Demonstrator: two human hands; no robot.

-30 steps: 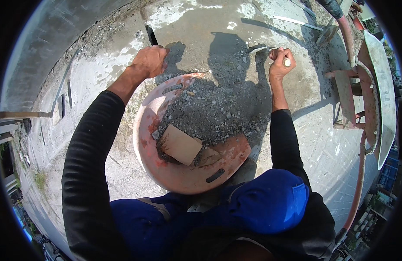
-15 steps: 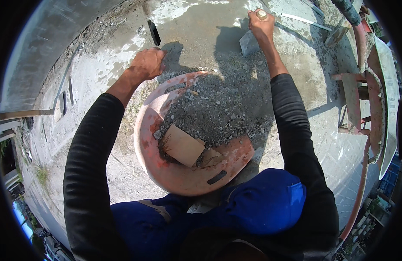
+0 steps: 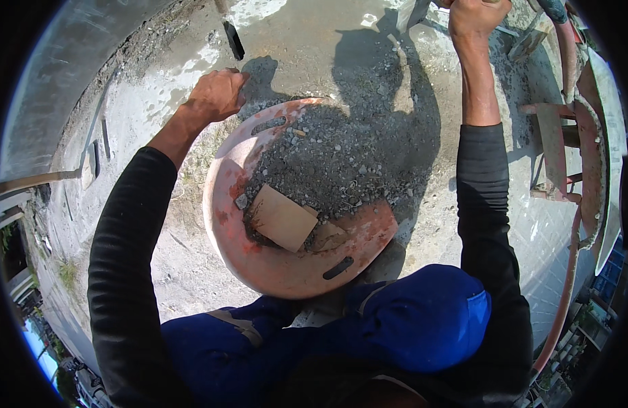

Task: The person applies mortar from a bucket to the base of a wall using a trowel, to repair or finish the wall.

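At the top right edge, my right hand (image 3: 476, 24) is closed round a trowel, whose grey metal blade (image 3: 414, 13) shows left of the fist and is partly cut off by the picture's edge. My left hand (image 3: 218, 95) is closed, knuckles up, just beyond the upper left rim of a worn orange-pink tub (image 3: 280, 279); its fingertips are hidden, so whatever they hold cannot be seen. The tub has slots in its rim. Grey gravel and rubble (image 3: 327, 163) fill its middle and merge with the ground beyond. A flat tan piece (image 3: 284, 217) lies in the tub.
My knees in blue trousers (image 3: 416, 316) are close to the tub's near side. At right stands a wheelbarrow (image 3: 589, 156) with reddish tubes. A grey sheet-like surface (image 3: 69, 75) borders the upper left. A dark narrow slot (image 3: 233, 41) is in the concrete beyond my left hand.
My right hand has moved up and to the right with the trowel, lifting its blade away from the rubble's far edge. My left hand has stayed nearly in place by the tub.
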